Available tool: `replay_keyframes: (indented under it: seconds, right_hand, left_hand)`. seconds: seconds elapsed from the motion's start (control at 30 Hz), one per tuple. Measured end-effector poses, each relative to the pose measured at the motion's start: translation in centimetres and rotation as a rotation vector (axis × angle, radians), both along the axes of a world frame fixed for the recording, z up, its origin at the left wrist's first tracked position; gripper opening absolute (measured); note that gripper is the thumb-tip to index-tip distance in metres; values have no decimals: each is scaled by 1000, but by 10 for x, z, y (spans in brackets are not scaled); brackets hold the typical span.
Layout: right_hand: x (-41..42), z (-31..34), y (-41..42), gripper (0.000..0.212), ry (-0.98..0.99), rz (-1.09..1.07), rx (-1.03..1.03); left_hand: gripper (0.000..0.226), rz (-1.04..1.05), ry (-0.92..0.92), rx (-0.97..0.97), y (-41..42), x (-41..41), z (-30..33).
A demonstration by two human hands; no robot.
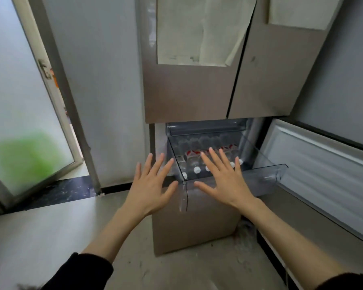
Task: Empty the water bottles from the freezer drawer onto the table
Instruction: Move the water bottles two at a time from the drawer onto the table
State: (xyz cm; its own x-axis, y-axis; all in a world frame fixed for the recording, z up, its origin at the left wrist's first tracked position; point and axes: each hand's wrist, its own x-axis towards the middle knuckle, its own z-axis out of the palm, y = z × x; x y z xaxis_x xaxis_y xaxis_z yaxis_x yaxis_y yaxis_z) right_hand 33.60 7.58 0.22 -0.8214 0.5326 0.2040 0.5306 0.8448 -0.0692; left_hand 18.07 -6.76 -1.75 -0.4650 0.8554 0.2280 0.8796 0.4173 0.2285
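At fridge foot: freezer drawer [228, 176] pulled out, water bottles [194, 162] lying inside (white caps forward). Left hand [150, 185] and right hand [224, 181] both spread, empty, hovering at drawer front. Reach step; next likely needs grasp on nearest bottle.

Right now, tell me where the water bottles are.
In the head view they lie right of centre inside the pulled-out clear freezer drawer, the water bottles side by side, white caps toward the camera, just beyond the right hand.

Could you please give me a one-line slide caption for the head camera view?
Open left hand and right hand reach toward water bottles in the pulled-out clear freezer drawer.
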Motion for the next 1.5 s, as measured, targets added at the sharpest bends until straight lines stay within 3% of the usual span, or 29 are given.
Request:
replay_keyframes:
  seconds: [0.1, 0.2, 0.43, 0.57, 0.67, 0.83, 1.0, 1.23, 1.37, 1.5]
  right_hand:
    - [-16, -6, 45, 102, -34, -36, -80]
    - [-32, -16, 83, 80, -77, -50, -157]
    - [-59, -57, 162, 67, -108, -26, -319]
    - [-84, -76, 200, 51, -88, -19, -497]
    - [-109, -95, 225, 40, -185, -4, -649]
    - [-146, -127, 256, 34, -337, -43, -783]
    - [-170, -155, 268, 37, -245, -208, -984]
    - [-178, -171, 268, 33, -279, -314, -1161]
    - [-172, -163, 268, 17, -308, -349, -1298]
    - [-164, -153, 271, 22, -286, -346, -1349]
  left_hand:
    - [62, -28, -97, 17, 54, -13, -8]
    - [61, -41, -155, 54, 103, -24, -18]
    - [54, -8, -482, 98, 188, -26, -61]
    - [55, 122, -584, 47, 226, -33, -89]
    - [61, 282, -625, -47, 251, -41, -111]
    - [73, 536, -695, -269, 287, -42, -122]
    - [72, 686, -788, -326, 301, -41, -139]
    - [55, 809, -875, -319, 307, -57, -143]
    - [57, 954, -947, -141, 313, -57, -147]
    - [54, 947, -931, -69, 316, -53, -144]
